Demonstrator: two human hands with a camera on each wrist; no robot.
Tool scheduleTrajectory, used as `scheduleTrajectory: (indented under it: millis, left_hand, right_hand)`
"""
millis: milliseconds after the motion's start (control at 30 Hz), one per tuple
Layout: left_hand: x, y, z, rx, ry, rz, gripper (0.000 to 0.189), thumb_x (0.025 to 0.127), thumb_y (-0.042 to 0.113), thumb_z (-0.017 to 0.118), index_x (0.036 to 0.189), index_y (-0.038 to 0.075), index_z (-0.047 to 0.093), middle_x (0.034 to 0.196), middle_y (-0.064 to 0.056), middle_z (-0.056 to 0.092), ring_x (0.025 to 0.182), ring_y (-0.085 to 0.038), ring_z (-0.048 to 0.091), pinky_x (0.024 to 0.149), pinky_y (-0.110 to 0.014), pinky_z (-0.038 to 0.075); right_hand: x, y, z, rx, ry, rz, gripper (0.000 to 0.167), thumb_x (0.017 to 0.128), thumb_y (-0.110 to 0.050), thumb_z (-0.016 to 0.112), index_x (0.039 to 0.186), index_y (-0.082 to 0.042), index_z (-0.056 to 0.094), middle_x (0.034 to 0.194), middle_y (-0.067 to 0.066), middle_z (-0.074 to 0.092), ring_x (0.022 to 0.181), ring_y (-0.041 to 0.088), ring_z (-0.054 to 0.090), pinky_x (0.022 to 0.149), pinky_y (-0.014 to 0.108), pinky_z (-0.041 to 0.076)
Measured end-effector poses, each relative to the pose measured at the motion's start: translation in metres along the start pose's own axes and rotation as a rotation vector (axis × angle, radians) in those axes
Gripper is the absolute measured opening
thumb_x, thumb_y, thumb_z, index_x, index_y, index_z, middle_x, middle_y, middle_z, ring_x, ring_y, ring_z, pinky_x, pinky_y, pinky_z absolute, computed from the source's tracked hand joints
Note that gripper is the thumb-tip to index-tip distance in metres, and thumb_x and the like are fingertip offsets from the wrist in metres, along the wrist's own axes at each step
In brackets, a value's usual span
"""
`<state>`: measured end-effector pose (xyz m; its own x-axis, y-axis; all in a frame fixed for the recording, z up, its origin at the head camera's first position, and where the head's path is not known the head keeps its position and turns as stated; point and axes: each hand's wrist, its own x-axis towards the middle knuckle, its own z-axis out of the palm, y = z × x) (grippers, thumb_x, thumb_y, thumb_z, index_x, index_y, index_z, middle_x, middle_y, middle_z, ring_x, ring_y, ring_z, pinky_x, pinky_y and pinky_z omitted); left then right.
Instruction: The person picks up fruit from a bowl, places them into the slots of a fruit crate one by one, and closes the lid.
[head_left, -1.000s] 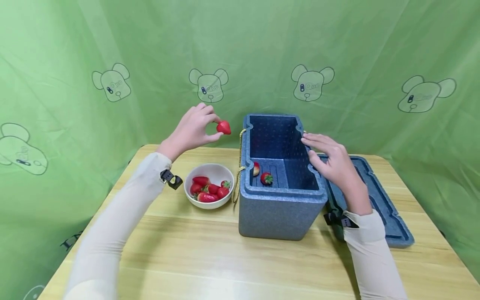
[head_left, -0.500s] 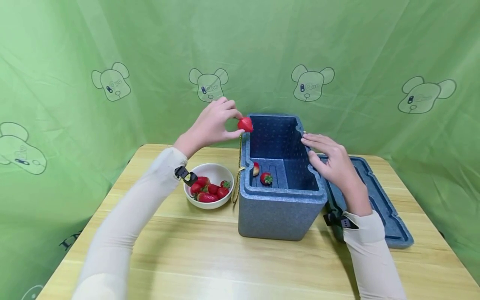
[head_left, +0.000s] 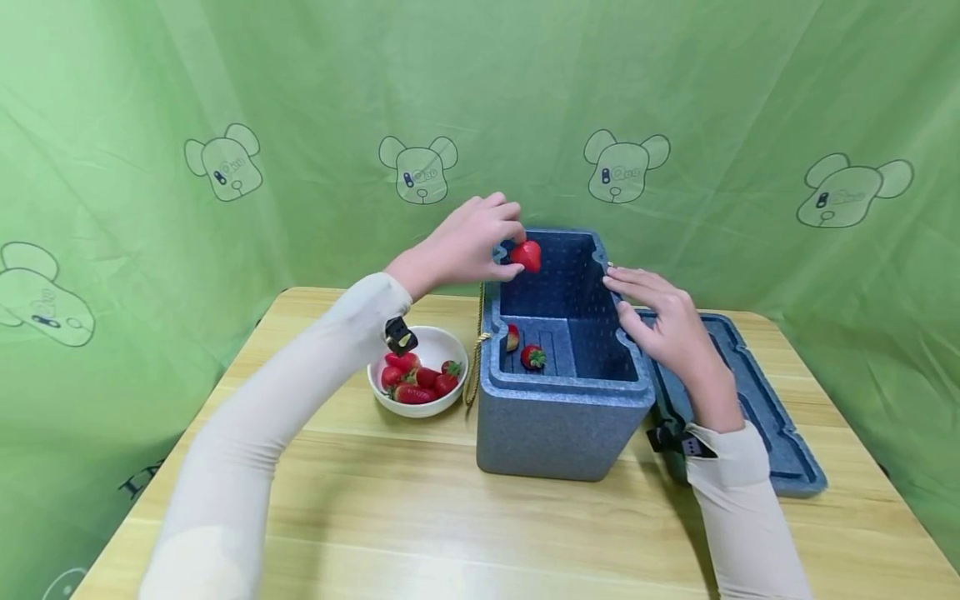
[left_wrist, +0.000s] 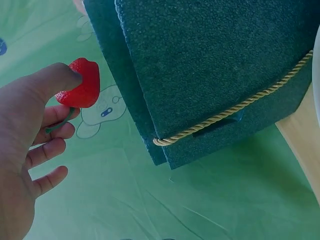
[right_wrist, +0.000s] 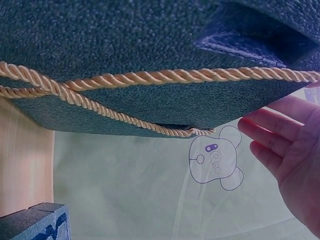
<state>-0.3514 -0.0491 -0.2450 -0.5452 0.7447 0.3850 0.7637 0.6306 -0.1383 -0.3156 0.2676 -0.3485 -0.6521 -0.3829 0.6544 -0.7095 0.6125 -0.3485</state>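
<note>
A red strawberry point(head_left: 527, 256) is pinched between the thumb and fingers of my left hand point(head_left: 474, 242), above the left rim of the blue-grey foam box point(head_left: 555, 433). In the left wrist view the strawberry point(left_wrist: 85, 84) shows its green stem below the thumb. My right hand point(head_left: 663, 321) rests on the box's right rim with its fingers extended. Two more strawberries lie on the box floor, one with green leaves point(head_left: 533, 357) and one partly hidden by the left wall point(head_left: 512, 337). A white bowl point(head_left: 382, 400) with several strawberries stands left of the box.
The box's foam lid point(head_left: 780, 417) lies on the wooden table point(head_left: 375, 517) at the right, partly behind the right forearm. Gold rope point(left_wrist: 235, 107) runs along the box's sides. A green curtain point(head_left: 510, 75) with bear-head drawings hangs behind the table.
My left hand has carried the strawberry rightward, from above the table left of the box to over its left rim. My right hand has stayed on the right rim.
</note>
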Motion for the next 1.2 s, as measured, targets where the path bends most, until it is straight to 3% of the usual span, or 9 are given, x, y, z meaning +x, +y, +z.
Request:
scheduleTrajectory:
  millis: [333, 700, 800, 933, 1200]
  left_hand:
    - [0.014, 0.013, 0.002, 0.090, -0.170, 0.037, 0.036, 0.091, 0.041, 0.071, 0.112, 0.012, 0.073, 0.114, -0.006, 0.062, 0.108, -0.027, 0.050, 0.089, -0.042, 0.042]
    - [0.015, 0.017, 0.012, 0.094, -0.224, 0.027, 0.037, 0.094, 0.043, 0.067, 0.117, 0.014, 0.071, 0.118, -0.004, 0.063, 0.112, -0.026, 0.051, 0.091, -0.042, 0.042]
    - [0.015, 0.019, 0.014, 0.071, -0.242, 0.019, 0.046, 0.095, 0.045, 0.065, 0.130, 0.015, 0.066, 0.128, -0.004, 0.063, 0.119, -0.026, 0.052, 0.096, -0.043, 0.044]
    - [0.015, 0.022, 0.015, 0.040, -0.264, -0.007, 0.065, 0.096, 0.052, 0.062, 0.150, 0.019, 0.050, 0.146, -0.005, 0.056, 0.132, -0.025, 0.050, 0.106, -0.045, 0.043]
    - [0.012, 0.020, 0.017, 0.037, -0.268, -0.021, 0.070, 0.096, 0.055, 0.060, 0.155, 0.021, 0.044, 0.150, -0.005, 0.053, 0.136, -0.025, 0.048, 0.109, -0.045, 0.041]
  right_hand:
    - [0.000, -0.001, -0.001, -0.001, 0.008, -0.006, 0.036, 0.095, -0.008, 0.059, 0.130, -0.006, 0.070, 0.138, 0.014, 0.065, 0.132, 0.037, 0.056, 0.115, 0.047, 0.040]
    - [0.000, -0.003, -0.001, 0.012, 0.005, -0.001, 0.036, 0.097, -0.009, 0.059, 0.131, -0.006, 0.069, 0.139, 0.015, 0.065, 0.133, 0.037, 0.056, 0.116, 0.045, 0.040]
    - [0.000, -0.003, -0.001, 0.015, 0.002, 0.006, 0.036, 0.097, -0.009, 0.059, 0.131, -0.006, 0.069, 0.139, 0.015, 0.064, 0.133, 0.037, 0.056, 0.116, 0.046, 0.039]
    - [-0.001, -0.003, -0.001, 0.016, -0.010, 0.020, 0.036, 0.098, -0.011, 0.059, 0.132, -0.007, 0.068, 0.141, 0.015, 0.063, 0.135, 0.037, 0.055, 0.115, 0.052, 0.039]
    - [-0.001, -0.005, -0.001, 0.008, -0.018, 0.033, 0.036, 0.099, -0.012, 0.058, 0.133, -0.007, 0.068, 0.142, 0.013, 0.063, 0.135, 0.036, 0.054, 0.114, 0.053, 0.039]
